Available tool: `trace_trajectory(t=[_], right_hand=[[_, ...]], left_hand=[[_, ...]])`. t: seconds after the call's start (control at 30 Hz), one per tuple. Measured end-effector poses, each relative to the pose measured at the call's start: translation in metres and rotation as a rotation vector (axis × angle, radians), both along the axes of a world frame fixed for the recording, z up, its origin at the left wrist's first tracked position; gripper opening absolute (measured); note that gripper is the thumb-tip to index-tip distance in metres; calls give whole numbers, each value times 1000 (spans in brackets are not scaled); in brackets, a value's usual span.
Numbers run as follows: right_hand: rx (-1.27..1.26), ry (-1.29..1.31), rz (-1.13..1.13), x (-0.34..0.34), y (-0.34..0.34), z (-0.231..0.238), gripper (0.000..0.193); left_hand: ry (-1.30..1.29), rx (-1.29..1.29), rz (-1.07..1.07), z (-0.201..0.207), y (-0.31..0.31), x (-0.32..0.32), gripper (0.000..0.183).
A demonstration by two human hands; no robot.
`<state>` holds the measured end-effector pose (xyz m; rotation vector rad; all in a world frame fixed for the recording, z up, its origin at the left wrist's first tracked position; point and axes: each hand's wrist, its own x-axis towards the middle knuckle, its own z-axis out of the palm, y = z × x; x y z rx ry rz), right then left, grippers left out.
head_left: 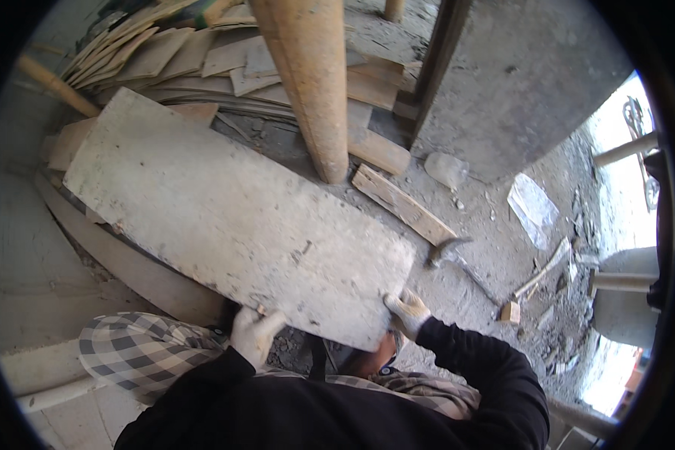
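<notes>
A long, worn grey-white wooden board (240,217) slants across the view from upper left to lower right, its face scuffed and stained. My left hand (255,334), in a pale work glove, is closed on its near long edge. At the board's right end, my right hand (407,311), gloved too, grips the edge with the thumb on top. The fingers under the board are hidden. To the right of the board a claw hammer (450,253) lies on the ground, its head by the end of a narrow plank (401,202).
A round wooden post (307,90) stands just beyond the board. Stacked thin boards (165,64) fill the far left. A large grey panel (521,82) leans at far right. Clear plastic (532,210), a small wood block (510,313) and rubble lie on the right-hand ground.
</notes>
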<state>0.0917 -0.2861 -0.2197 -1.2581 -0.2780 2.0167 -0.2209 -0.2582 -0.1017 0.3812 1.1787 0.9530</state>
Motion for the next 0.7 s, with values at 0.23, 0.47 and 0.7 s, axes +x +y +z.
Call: trace_trajectory(t=[0.23, 0.47, 0.7], right_hand=[[183, -961, 686, -45, 74, -21, 47], [597, -1591, 882, 90, 95, 42, 35], [266, -1772, 761, 140, 92, 52, 60]], left_hand=[[267, 13, 224, 24, 38, -8, 41], [825, 525, -32, 153, 54, 8, 32], [1254, 737, -144, 266, 84, 9, 30]])
